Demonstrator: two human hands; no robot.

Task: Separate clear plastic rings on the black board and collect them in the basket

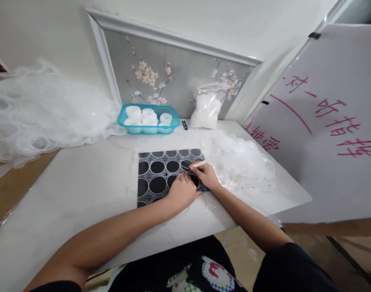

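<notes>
In front of me a black board [158, 184] lies on the table. A clear sheet patterned with pale ovals covers it. Pressed palm-down on the sheet's right part is my left hand [182, 190], its fingers close together and nothing visible in them. Just beyond it, my right hand [206, 173] grips a slim white pen-like tool [200, 164] between thumb and fingers. The tool's tip end points left over an oval; whether it touches the sheet is too small to tell.
Clear plastic scraps [243, 162] pile up right of the board. Behind stand a blue basket [149, 129] of white ring stacks, small dark snips [184, 125] and a filled clear bag [205, 107]. A large heap of clear cut-out film [51, 109] covers the left back. The table [91, 190] is white.
</notes>
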